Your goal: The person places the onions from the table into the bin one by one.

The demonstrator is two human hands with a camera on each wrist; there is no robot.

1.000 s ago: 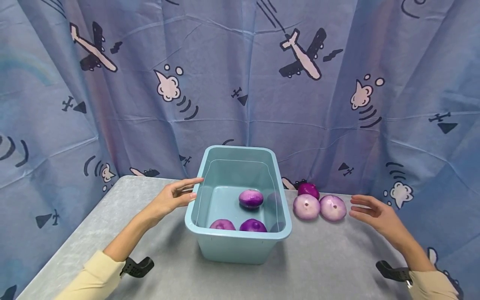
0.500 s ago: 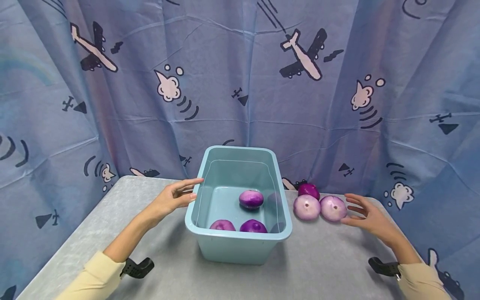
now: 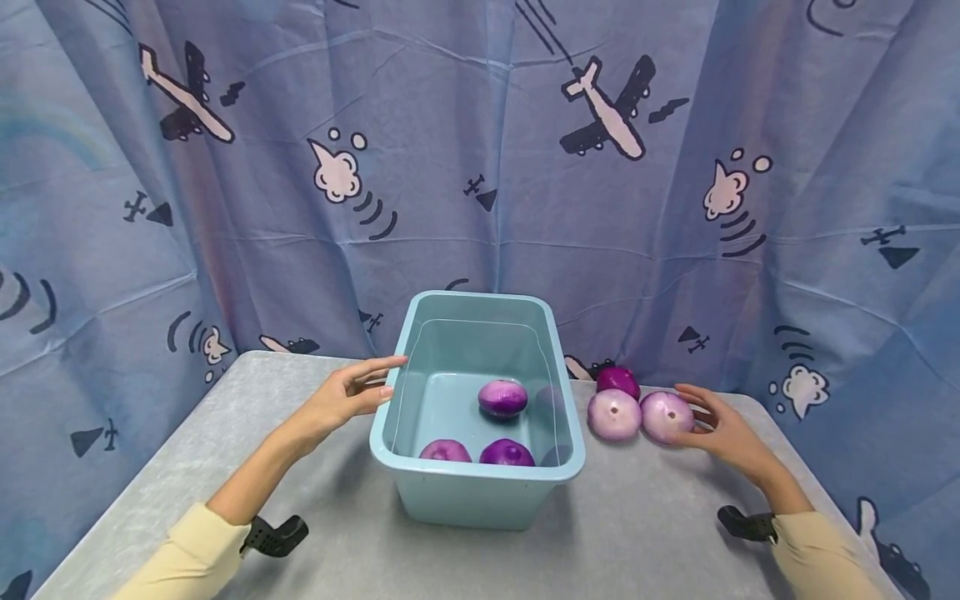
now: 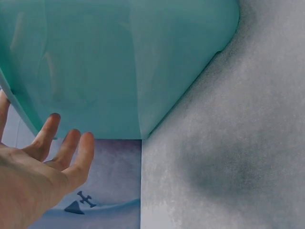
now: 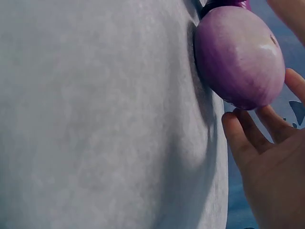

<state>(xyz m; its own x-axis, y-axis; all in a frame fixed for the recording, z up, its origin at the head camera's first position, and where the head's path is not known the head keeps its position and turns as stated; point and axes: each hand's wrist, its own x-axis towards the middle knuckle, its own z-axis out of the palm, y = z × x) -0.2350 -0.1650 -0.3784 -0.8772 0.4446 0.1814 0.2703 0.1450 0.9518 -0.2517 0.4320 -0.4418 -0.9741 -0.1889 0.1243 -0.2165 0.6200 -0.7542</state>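
A light blue plastic bin [image 3: 480,496] stands mid-table with several purple onions inside, one [image 3: 502,398] lying toward the back. My left hand [image 3: 341,398] rests on its left rim, fingers loosely extended; in the left wrist view, the fingers [image 4: 82,155] lie by the bin wall [image 4: 95,71]. To the right of the bin, a pale purple onion [image 3: 667,417] sits between the spread thumb and fingers of my right hand [image 3: 723,429]. In the right wrist view, fingertips lie close to the onion [image 5: 240,57]; firm contact cannot be told.
Next to that onion lie another pale onion [image 3: 614,415] and a darker one [image 3: 618,382] behind it. The grey table [image 3: 637,533] ends at a blue curtain [image 3: 465,167] printed with airplanes. Onions at the bin's front are partly hidden by its near wall.
My right hand has moved left, from beside the pale onion to around it. The left hand, the bin and the onions have stayed in place.
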